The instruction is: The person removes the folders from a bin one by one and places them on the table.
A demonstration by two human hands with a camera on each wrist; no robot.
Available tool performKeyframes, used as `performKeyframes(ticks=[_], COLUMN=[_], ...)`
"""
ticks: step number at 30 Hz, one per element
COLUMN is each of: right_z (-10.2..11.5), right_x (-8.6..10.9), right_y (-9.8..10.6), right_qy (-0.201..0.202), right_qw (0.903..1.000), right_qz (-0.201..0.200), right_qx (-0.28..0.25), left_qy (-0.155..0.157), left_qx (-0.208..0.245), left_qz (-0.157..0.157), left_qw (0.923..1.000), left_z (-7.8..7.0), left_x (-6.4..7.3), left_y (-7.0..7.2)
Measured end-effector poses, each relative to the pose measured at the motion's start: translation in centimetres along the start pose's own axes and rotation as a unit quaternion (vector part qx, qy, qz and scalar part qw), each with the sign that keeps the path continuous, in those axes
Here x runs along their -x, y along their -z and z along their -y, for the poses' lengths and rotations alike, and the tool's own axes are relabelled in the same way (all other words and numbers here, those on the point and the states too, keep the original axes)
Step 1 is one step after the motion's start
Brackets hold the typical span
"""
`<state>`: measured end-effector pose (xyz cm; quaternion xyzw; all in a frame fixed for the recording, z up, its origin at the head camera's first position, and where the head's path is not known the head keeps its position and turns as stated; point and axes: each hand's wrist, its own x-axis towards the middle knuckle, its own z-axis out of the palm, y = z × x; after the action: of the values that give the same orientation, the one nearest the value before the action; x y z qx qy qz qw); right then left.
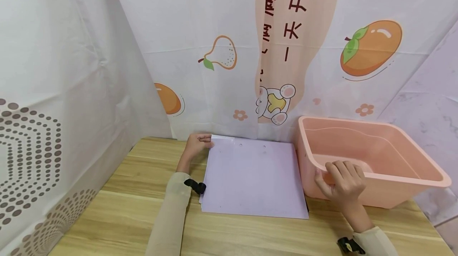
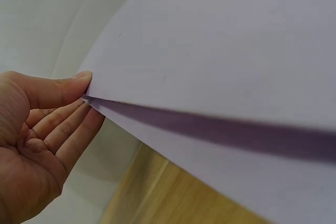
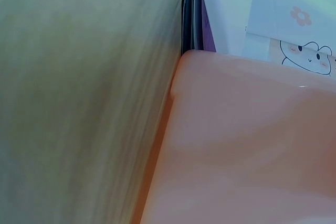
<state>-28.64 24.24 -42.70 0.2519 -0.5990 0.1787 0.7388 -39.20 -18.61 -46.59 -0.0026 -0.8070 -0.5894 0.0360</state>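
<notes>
A flat lavender folder (image 1: 255, 180) with two small rivets near its far edge lies on the table. My left hand (image 1: 198, 144) pinches its far left corner. In the left wrist view the thumb of that hand (image 2: 44, 129) lies on top of the corner and the fingers are beneath it, with a dark gap between the folder's upper and lower layers (image 2: 210, 40). To the right, my right hand (image 1: 345, 180) grips the near rim of a pink plastic tub (image 1: 390, 176). The right wrist view shows the tub's outer wall (image 3: 252, 140) but not the hand.
Dark layered edges (image 3: 191, 19) show under the lavender sheet beside the tub. The wooden table (image 1: 125, 208) meets a white printed curtain (image 1: 200, 101) at the back, and a dotted curtain (image 1: 32, 148) hangs on the left. The tub's inside shows only its pink walls and floor.
</notes>
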Motion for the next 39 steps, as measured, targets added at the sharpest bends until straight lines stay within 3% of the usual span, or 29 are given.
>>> performKeyframes(ticks=[11,26,39], right_z=[-0.03,0.04,-0.01], right_x=[0.05,-0.04,0.12], right_y=[-0.1,-0.12,-0.04], right_qy=[-0.001,0.002,0.002], right_qw=[1.0,1.0,1.0], right_qz=[-0.002,0.0,-0.001], right_qx=[-0.001,0.0,0.002], left_qy=[0.002,0.015,0.02], left_qx=[-0.002,0.007,0.025], left_qz=[0.019,0.013,0.032], left_qw=[0.9998,0.9998,0.999], left_z=[0.32,0.5,0.91], left_x=[-0.05,0.09,0.1], left_y=[0.23,0.62,0.9])
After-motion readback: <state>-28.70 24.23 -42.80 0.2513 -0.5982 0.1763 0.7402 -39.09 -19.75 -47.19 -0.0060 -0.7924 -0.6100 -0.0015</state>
